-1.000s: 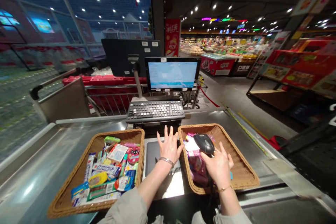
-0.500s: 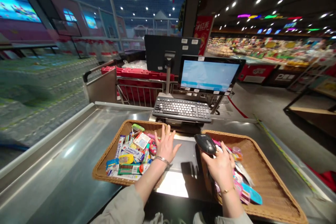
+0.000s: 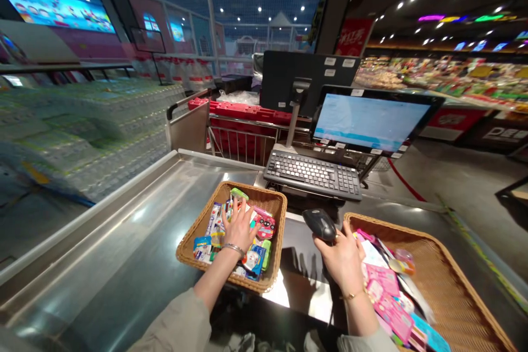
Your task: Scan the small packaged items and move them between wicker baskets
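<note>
My left hand point(image 3: 239, 228) reaches over the left wicker basket point(image 3: 284, 217), fingers spread across the small packets inside. Whether the fingertips press on the packets is hard to tell. Around it lie a pink-red pack point(image 3: 266, 226), a blue packet point(image 3: 256, 259) and a green item point(image 3: 239, 193). A black handheld barcode scanner point(image 3: 318, 224) is in my right hand point(image 3: 341, 258), its head pointing left above the gap between the baskets. Beside that hand is the right wicker basket point(image 3: 457, 280), with pink packages point(image 3: 385, 280) and other small goods along its left side.
A keyboard point(image 3: 313, 173) and a lit monitor point(image 3: 371, 121) stand behind the baskets. Both baskets rest on a metal counter point(image 3: 152, 231) with a raised edge. Beyond it is a shopping cart point(image 3: 243, 135) with red crates; wrapped stacks of bottles rise at the left.
My view has turned left. My left hand has moved from the left basket's right side to over its middle. The scanner, still in my right hand, is now farther left of the right basket.
</note>
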Demonstrator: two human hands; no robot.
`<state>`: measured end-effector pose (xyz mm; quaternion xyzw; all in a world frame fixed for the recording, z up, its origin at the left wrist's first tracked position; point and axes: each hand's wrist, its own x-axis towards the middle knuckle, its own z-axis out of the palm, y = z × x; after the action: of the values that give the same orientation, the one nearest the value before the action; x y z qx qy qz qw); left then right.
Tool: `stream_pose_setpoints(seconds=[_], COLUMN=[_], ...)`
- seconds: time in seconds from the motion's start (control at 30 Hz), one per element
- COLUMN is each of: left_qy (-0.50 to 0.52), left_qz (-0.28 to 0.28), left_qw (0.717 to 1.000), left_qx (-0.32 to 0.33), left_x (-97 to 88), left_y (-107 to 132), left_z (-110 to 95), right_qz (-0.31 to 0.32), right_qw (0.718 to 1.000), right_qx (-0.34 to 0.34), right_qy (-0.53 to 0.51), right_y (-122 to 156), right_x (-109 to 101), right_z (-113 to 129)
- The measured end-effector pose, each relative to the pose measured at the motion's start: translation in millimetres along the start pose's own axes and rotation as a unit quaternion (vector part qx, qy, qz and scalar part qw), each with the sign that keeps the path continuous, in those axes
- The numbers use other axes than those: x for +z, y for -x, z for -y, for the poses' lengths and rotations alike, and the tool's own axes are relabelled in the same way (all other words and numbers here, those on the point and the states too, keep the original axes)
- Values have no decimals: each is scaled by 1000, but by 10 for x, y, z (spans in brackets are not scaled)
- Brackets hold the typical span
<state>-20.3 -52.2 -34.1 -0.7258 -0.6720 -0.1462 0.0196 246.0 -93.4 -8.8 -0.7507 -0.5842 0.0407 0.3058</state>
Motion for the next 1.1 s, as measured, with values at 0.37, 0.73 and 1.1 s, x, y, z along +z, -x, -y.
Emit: stream_pose_setpoints(seconds=[0.37,0.73,1.1], left_qy=[-78,-104,-117], left_qz=[88,118,156], left_qw=[992,982,960], left_qx=[-42,103,200], left_x=[-34,-171,-2], left_y=[13,-174,-321], left_z=[644,1166,1358], right_qz=[17,2,-8], right_qw=[1000,1000,1000], right_qx=[-13,-21,-20], right_qy=[-20,-19,-1], right_y=[5,46,86], right_x=[34,60,86], right_z=[26,-10,-101])
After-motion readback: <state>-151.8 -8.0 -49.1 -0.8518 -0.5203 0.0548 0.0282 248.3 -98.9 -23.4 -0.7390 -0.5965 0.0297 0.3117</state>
